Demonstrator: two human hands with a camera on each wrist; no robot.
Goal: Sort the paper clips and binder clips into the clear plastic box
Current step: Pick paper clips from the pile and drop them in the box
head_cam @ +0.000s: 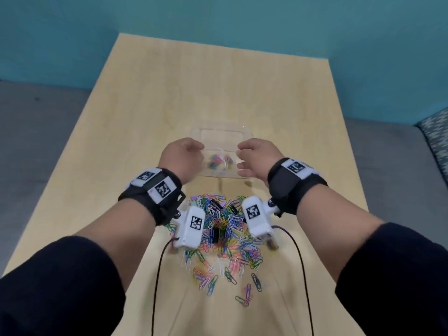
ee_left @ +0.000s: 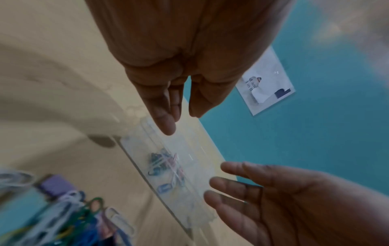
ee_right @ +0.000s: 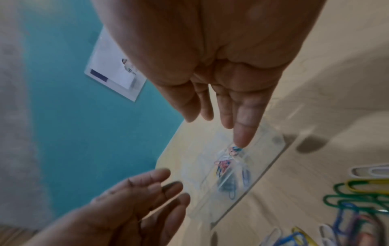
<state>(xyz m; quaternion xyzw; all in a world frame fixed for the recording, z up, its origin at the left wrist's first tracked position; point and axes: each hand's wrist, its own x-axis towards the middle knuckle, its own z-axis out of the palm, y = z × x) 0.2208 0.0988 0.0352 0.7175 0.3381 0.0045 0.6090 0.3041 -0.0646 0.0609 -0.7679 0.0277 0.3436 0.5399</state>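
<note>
A clear plastic box [head_cam: 218, 138] stands mid-table with a few coloured paper clips [head_cam: 219, 162] inside. My left hand [head_cam: 185, 156] is at its left side and my right hand [head_cam: 253, 157] at its right, both with relaxed, spread fingers and nothing held. I cannot tell whether either hand touches the box. In the left wrist view my straight fingers [ee_left: 166, 123] point over the box [ee_left: 189, 149]. The right wrist view shows the box [ee_right: 263, 149] the same way. A pile of coloured paper clips [head_cam: 225, 238] with black binder clips [head_cam: 216, 204] lies nearer to me.
The light wooden table [head_cam: 194, 81] runs back to a teal wall [head_cam: 242, 18]. Two black cables [head_cam: 157, 275] trail from the wrist cameras across the near table. A purple binder clip [ee_left: 55, 184] lies at the pile's edge. A patterned cushion [head_cam: 436, 139] sits far right.
</note>
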